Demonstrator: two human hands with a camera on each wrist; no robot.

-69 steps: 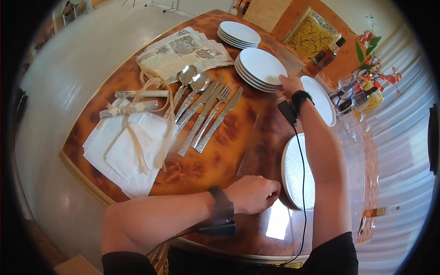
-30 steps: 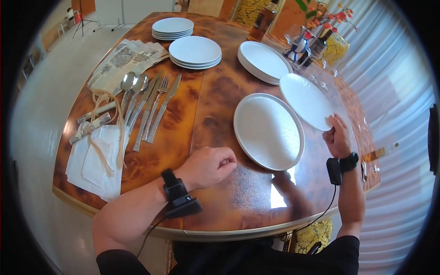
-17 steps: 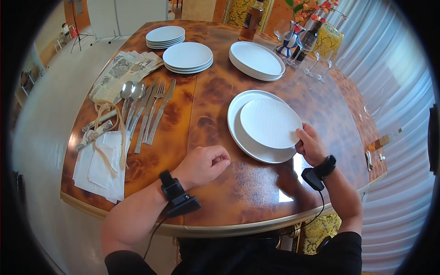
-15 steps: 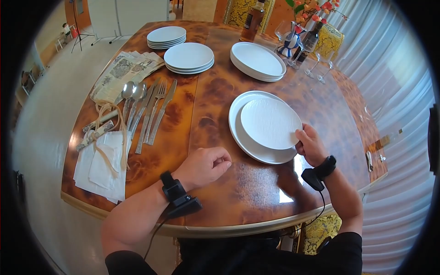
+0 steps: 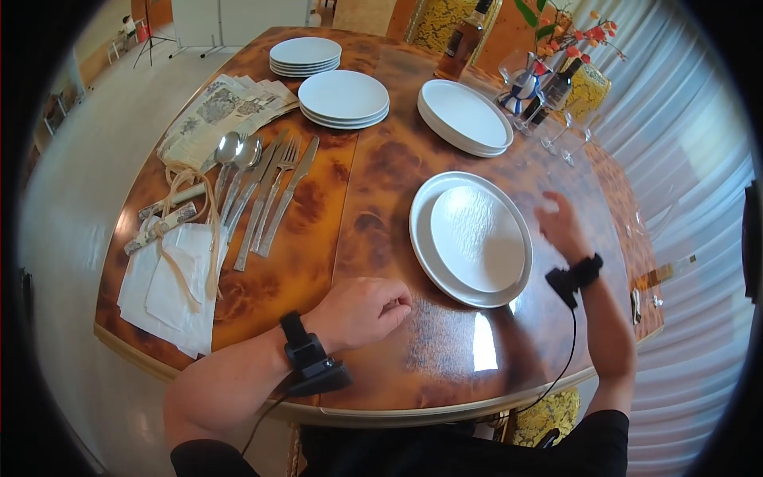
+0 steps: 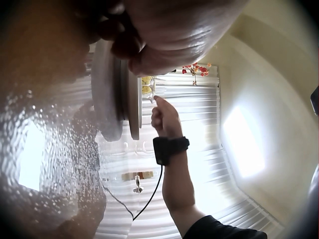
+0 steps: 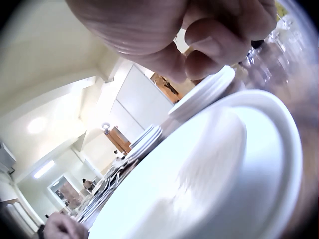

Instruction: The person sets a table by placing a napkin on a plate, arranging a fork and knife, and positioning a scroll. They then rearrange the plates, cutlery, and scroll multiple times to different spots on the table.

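A smaller white plate [image 5: 477, 237] lies on a larger rimmed white plate [image 5: 425, 264] in front of the person, a little left of its middle. The right hand [image 5: 563, 225] is just to the right of this pair, fingers loosely bent and holding nothing. In the right wrist view its thumb and fingers [image 7: 209, 47] hang above the plates. Beside the near left of the plates, the left hand [image 5: 367, 312] rests at the tabletop [image 5: 381, 362], loosely curled and holding nothing.
Stacks of small plates [image 5: 343, 95] and large plates [image 5: 465, 115] stand farther back. Spoons, knives and a fork [image 5: 288, 159] lie left, near white napkins [image 5: 179, 274] and patterned paper [image 5: 226, 111]. Stemmed glasses [image 5: 568, 143], bottles [image 5: 463, 44] and a flower vase [image 5: 520, 87] stand at back right.
The right hand carried a small plate from the stack, set it on the larger plate, let go and moved off to the right. The left hand stayed nearly still.
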